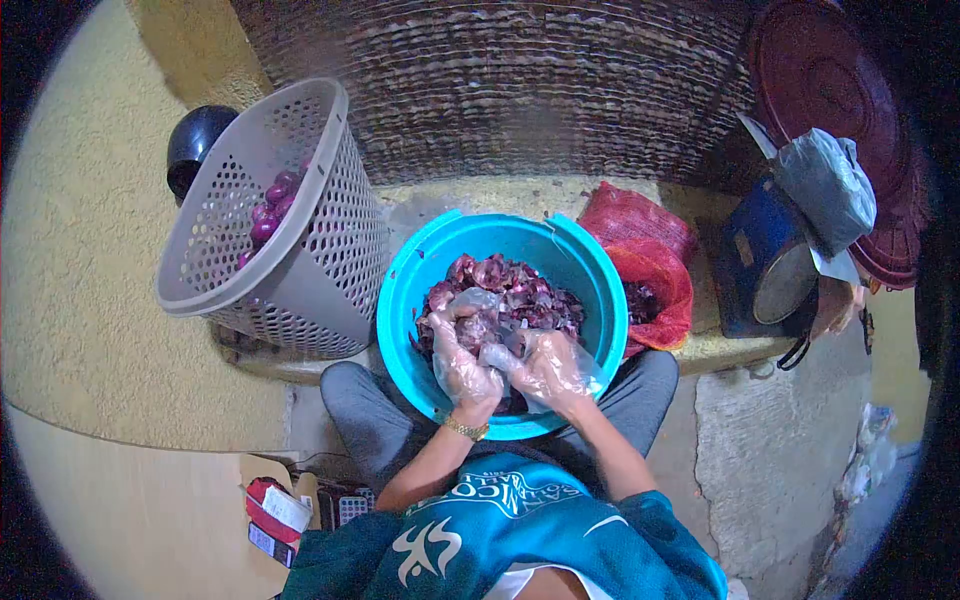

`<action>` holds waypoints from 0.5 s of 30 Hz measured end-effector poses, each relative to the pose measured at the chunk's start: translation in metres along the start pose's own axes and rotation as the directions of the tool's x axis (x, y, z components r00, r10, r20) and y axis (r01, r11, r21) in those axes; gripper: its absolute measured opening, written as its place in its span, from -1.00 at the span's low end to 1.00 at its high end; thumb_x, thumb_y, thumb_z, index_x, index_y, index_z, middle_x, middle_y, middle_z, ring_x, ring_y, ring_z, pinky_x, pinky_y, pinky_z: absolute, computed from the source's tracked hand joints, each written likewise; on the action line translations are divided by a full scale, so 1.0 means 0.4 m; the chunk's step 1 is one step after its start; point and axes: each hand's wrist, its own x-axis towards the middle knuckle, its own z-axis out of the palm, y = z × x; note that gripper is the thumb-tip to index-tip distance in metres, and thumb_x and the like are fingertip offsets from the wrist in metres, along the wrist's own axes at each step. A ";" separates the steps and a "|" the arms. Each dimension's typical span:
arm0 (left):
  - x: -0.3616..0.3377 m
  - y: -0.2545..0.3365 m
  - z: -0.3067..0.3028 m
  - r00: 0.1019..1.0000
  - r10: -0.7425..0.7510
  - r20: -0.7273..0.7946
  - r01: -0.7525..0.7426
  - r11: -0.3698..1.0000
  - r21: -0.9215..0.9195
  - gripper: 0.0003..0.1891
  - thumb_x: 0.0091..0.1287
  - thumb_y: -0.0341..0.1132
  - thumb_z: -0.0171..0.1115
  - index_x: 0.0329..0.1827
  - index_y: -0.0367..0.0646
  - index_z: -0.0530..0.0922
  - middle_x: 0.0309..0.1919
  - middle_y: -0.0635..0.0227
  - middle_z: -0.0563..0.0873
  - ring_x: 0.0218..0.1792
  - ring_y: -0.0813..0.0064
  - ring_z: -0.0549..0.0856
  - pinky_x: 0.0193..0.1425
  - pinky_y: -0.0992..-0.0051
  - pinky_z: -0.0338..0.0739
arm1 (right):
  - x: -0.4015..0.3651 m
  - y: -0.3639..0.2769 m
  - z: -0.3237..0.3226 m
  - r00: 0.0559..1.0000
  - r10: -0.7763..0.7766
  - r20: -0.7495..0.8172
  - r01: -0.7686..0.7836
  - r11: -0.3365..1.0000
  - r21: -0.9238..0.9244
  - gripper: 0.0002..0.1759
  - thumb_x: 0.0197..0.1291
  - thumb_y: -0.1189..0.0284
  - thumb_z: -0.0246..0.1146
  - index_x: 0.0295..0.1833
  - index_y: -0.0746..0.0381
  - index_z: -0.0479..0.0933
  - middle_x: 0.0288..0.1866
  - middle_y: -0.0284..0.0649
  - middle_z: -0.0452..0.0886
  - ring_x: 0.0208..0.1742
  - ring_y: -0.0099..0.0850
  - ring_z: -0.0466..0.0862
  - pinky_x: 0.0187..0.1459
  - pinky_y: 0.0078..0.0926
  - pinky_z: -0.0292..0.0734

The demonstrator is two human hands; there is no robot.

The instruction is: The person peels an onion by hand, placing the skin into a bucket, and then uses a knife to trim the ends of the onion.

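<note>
Both hands wear clear plastic gloves and are close together over a turquoise tub. Purple-red onion skins fill much of it. My left hand is cupped, with its fingers curled round what looks like a red onion, partly covered by the glove. Against it, my right hand is closed, its thumb and fingers pinched toward the left hand. Whatever the right fingers grip is too small and hidden to make out. The tub rests between the person's knees.
At the left stands a grey perforated basket with several red onions. Right of the tub lies a red mesh sack. Farther right are a blue container, a grey plastic bag and a dark red lid.
</note>
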 end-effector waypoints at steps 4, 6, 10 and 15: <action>0.002 0.063 0.028 0.954 -0.242 0.178 0.275 0.942 -0.193 -0.61 0.56 -0.08 -0.07 0.08 -0.21 0.57 -0.16 0.32 0.69 -0.10 0.46 0.65 0.15 0.44 0.52 | 0.007 0.018 0.001 1.000 0.020 0.008 -0.020 0.990 0.141 -0.38 0.09 -0.17 0.34 -0.43 0.25 0.65 -0.67 -0.06 0.52 -0.62 -0.25 0.53 -0.51 -0.21 0.40; 0.029 0.081 0.010 0.863 -0.432 0.263 0.492 0.839 -0.235 -0.61 0.56 -0.08 -0.08 0.07 -0.20 0.58 -0.15 0.29 0.70 -0.12 0.44 0.67 0.12 0.41 0.55 | 0.009 0.013 -0.022 1.000 -0.005 -0.012 0.007 0.993 0.121 -0.39 0.08 -0.17 0.36 -0.46 0.25 0.65 -0.73 -0.08 0.45 -0.70 -0.36 0.46 -0.56 -0.27 0.36; 0.029 0.050 -0.023 0.818 -0.492 0.299 0.549 0.823 -0.146 -0.52 0.58 0.02 -0.19 0.02 -0.19 0.59 -0.14 0.23 0.73 -0.14 0.40 0.71 0.05 0.32 0.63 | 0.006 -0.027 -0.063 0.997 -0.047 0.058 0.058 0.981 -0.187 -0.33 0.10 -0.26 0.27 -0.27 0.20 0.72 -0.62 -0.01 0.59 -0.59 -0.11 0.64 -0.49 -0.13 0.48; 0.002 0.027 0.003 0.980 -0.114 0.166 0.120 0.992 -0.028 -0.43 0.60 0.08 -0.29 -0.16 -0.21 0.56 -0.13 0.20 0.71 -0.11 0.41 0.68 0.07 0.38 0.57 | 0.009 0.026 -0.015 0.992 0.009 0.130 -0.014 0.999 0.038 -0.38 0.15 -0.19 0.27 -0.28 0.22 0.70 -0.58 -0.01 0.62 -0.55 -0.11 0.66 -0.45 -0.13 0.49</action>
